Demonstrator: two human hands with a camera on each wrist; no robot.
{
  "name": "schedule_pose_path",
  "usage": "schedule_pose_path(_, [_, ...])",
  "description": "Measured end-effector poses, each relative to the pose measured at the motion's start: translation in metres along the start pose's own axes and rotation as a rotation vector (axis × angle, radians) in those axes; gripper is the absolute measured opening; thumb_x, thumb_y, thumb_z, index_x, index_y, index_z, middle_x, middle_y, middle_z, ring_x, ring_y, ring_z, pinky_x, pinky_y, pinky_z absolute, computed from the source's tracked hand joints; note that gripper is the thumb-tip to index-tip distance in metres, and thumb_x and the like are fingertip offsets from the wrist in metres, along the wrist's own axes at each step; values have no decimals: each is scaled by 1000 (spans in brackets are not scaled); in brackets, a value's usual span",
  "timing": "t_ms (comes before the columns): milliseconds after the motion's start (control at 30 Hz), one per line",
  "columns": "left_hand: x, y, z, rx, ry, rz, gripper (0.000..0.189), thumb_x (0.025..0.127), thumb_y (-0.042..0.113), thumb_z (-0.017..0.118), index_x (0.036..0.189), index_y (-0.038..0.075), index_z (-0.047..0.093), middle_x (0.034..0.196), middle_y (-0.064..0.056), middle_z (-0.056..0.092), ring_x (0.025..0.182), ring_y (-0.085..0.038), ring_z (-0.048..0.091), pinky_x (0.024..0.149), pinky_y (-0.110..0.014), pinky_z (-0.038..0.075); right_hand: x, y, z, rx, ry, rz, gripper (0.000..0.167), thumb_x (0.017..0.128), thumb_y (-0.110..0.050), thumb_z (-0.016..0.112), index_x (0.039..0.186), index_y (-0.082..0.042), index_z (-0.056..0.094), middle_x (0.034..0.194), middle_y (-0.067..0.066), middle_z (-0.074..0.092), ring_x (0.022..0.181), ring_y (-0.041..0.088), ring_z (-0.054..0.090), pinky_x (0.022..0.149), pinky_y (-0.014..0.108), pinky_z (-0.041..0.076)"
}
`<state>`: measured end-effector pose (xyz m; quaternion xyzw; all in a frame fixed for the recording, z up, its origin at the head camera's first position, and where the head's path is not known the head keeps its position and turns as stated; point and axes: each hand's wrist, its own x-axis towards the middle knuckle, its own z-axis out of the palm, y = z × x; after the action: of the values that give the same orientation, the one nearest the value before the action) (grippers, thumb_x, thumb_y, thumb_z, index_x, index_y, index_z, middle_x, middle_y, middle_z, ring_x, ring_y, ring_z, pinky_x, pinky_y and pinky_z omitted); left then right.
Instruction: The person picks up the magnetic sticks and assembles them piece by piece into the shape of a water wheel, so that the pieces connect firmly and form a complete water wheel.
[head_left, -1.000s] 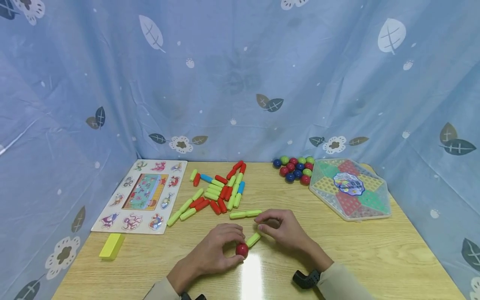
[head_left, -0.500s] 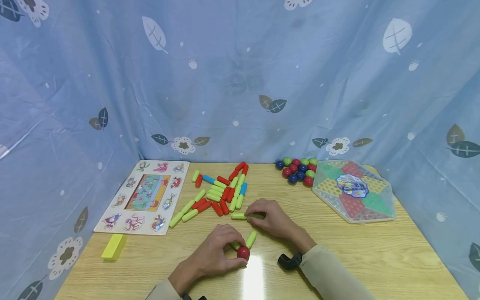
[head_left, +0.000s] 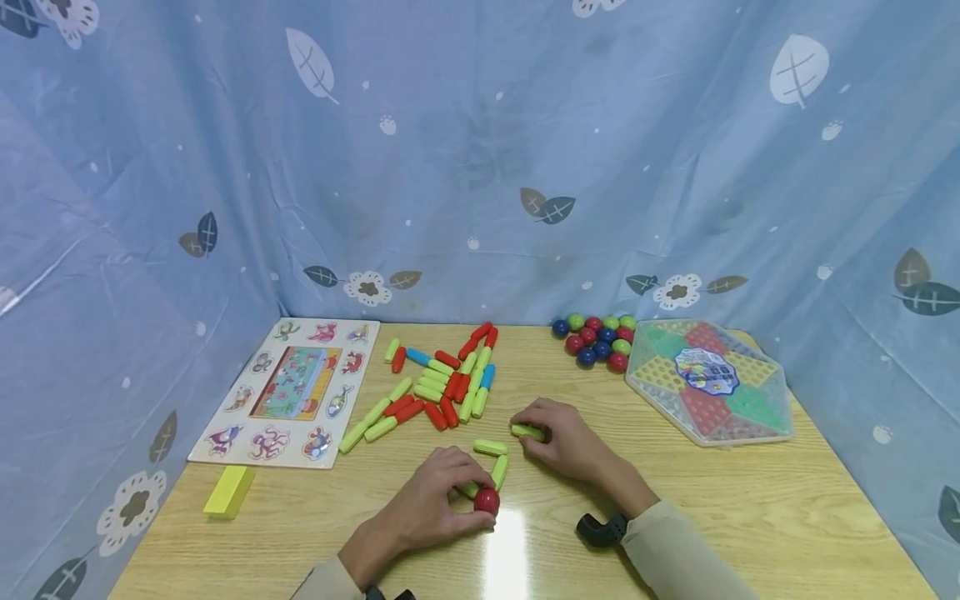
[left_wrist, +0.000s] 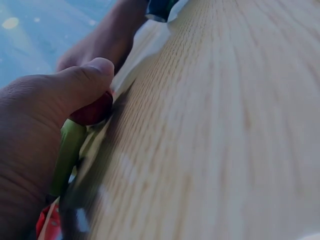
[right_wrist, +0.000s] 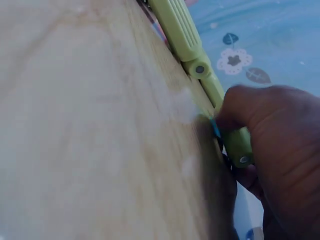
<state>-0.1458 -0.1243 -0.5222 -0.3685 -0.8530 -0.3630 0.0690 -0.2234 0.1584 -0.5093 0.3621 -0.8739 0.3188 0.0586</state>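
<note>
My left hand (head_left: pixel 438 500) pinches a red ball (head_left: pixel 487 502) between thumb and fingertips, low over the table. Two lime-green magnetic sticks meet at the ball: one stick (head_left: pixel 499 472) points away from me, the other (head_left: pixel 468 489) is partly hidden behind the left fingers. Beyond them a loose lime-green stick (head_left: pixel 491 447) lies crosswise, close to the first one's far end. My right hand (head_left: pixel 566 440) pinches another lime-green stick (head_left: pixel 524 431) by its side. The right wrist view shows the metal dot on the end of that held stick (right_wrist: pixel 239 145).
Red, green and blue sticks (head_left: pixel 431 375) lie grouped at centre-left. Coloured balls (head_left: pixel 592 342) cluster at the back, beside a hexagonal board box (head_left: pixel 701 379). On the left are a sea-animal puzzle (head_left: pixel 285 392) and a yellow block (head_left: pixel 228 492). A blue curtain (head_left: pixel 465 167) surrounds the table.
The right hand left the stick by the ball, went to the end-to-end pair and parted it. It now holds one stick further right; the other sits nearer the ball. The left hand stays put.
</note>
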Motion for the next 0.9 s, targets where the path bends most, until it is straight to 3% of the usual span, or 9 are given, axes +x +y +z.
schedule_pose_path(200, [0,0,1,-1,-1,-15,34,86,44,95,113,32,78,109,23,72,107,0,62,95,-32,51,-17,0,-5,35,28,-13,27,99,-10,77,125,-14,80,113,-4,79,93,5,65,79,29,56])
schedule_pose_path(433, [0,2,0,-1,1,-39,35,86,43,95,114,30,78,110,22,72,108,-1,63,97,-33,52,-41,-6,-12,111,-1,63,27,99,-15,81,125,-17,80,119,-8,80,110,8,74,98,36,62])
schedule_pose_path(567, [0,1,0,0,-4,-8,38,86,43,94,118,28,80,112,21,73,110,-2,63,96,-32,51,-56,-9,-14,171,-9,102,23,100,-20,82,123,-22,80,119,-9,80,111,8,74,99,33,61])
schedule_pose_path(733, [-1,0,1,10,-4,39,36,87,35,92,120,26,82,109,21,73,108,-1,63,94,-31,48,-68,-15,-13,231,27,63,21,100,-17,82,120,-24,81,117,-10,81,109,10,76,98,29,60])
schedule_pose_path(900, [0,2,0,0,-4,6,34,86,33,93,117,29,80,109,22,73,107,0,63,95,-31,49,-72,-23,-11,301,26,26,20,102,-15,80,121,-19,81,116,-7,81,109,13,76,98,28,60])
